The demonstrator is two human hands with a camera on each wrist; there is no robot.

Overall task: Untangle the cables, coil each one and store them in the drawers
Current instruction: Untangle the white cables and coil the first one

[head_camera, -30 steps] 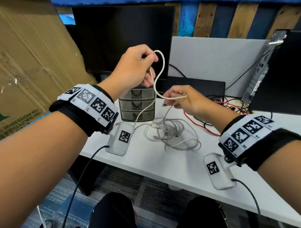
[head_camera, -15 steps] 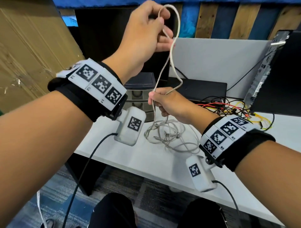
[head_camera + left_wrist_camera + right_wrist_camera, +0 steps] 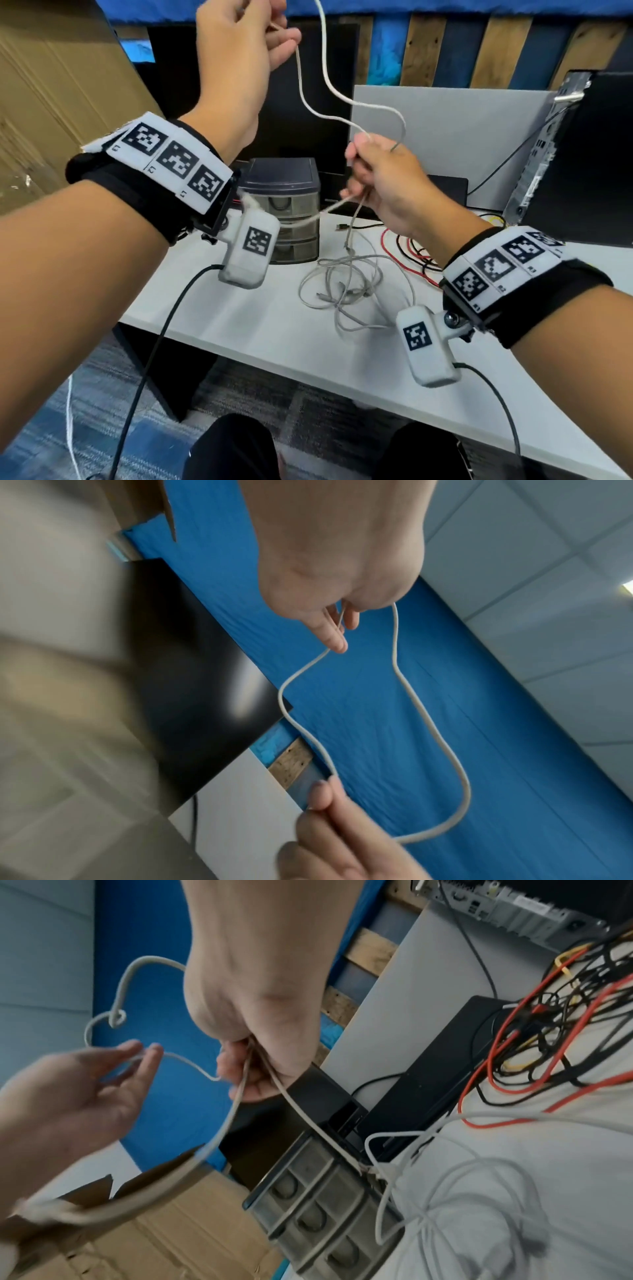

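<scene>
Left hand (image 3: 236,51) raised high near the top of the head view, fingertips pinching a white cable (image 3: 329,85). Right hand (image 3: 383,185) lower, fist curled around the same cable, two strands trailing from below the fist down to the tangle of cables (image 3: 346,284) on the white desk (image 3: 239,329). Between the hands, a slack wavy loop. Small knot (image 3: 116,1019) visible on the loop in the right wrist view. Drawers (image 3: 291,219), three tiers, all closed, at the back of the desk just behind the tangle.

Risks, as judged:
- Pulling further apart likely to cinch the knot tight; would be harder to pick open.
- Trailing strands feed into the pile; a hard tug could drag the whole tangle along, or snag a connector among the loops.
- Red and black wires (image 3: 411,253) lie just beside the pile; possible to hook those too.
- Left pinch looks light; cable might slip and fall back onto the pile.
- Which strand belongs to which cable: hard to tell, motion blur in the right wrist view.

Against half a second back: left hand higher, now partly out of the top edge; right hand also up and slightly rightward; loop between the hands longer and more open; more of the drawers uncovered. Pile on the desk roughly as it was.
</scene>
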